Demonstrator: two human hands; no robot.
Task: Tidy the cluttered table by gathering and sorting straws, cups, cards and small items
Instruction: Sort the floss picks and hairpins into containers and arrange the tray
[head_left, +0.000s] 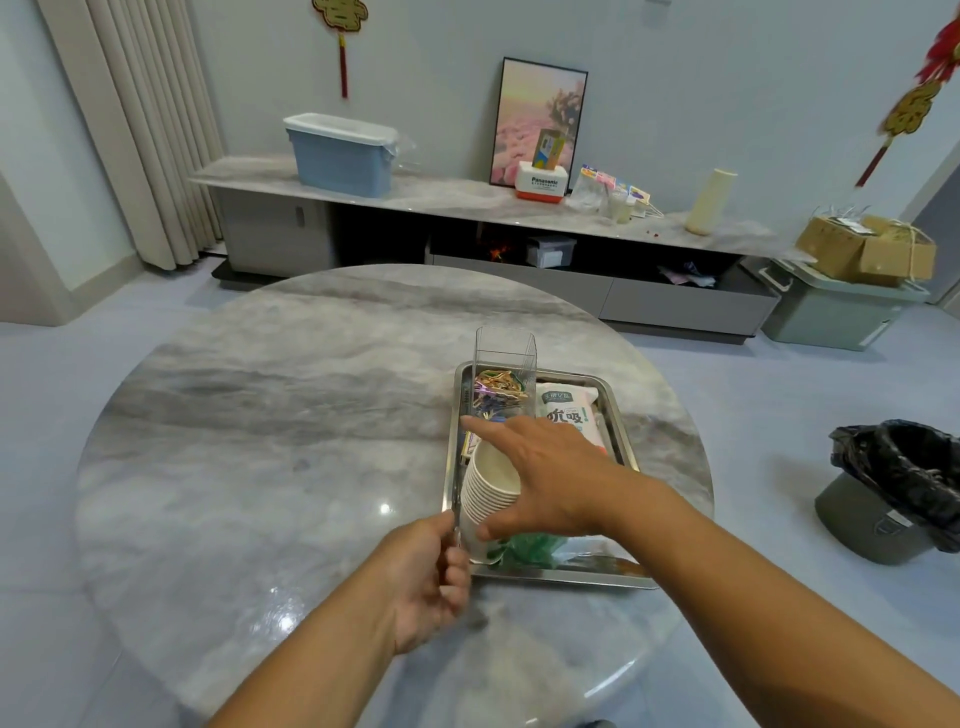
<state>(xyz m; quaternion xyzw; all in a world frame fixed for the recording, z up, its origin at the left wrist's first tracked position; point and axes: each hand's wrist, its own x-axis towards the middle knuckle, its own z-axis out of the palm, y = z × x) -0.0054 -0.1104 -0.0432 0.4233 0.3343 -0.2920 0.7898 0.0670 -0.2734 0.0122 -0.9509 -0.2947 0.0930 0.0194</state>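
The left hand (431, 577) sits nearest, its fingers curled in a grip on the near-left rim of the shallow, shiny stainless-steel tray (621, 436). The tray rests on the right part of the round, glossy grey marble-patterned desk (270, 415). The right hand (545, 478) reaches over the tray with fingers spread and fairly straight, its palm over a nested stack of ribbed white paper cups (488, 493) lying on its side in the tray's left half; whether the thumb truly clasps the stack cannot be told. A crumpled green plastic wrapper (530, 548) lies just beside the cups. Farther in stand a clear, square plastic container (505, 374) holding gold and coloured small clips, and beside it a white printed packet (566, 408).
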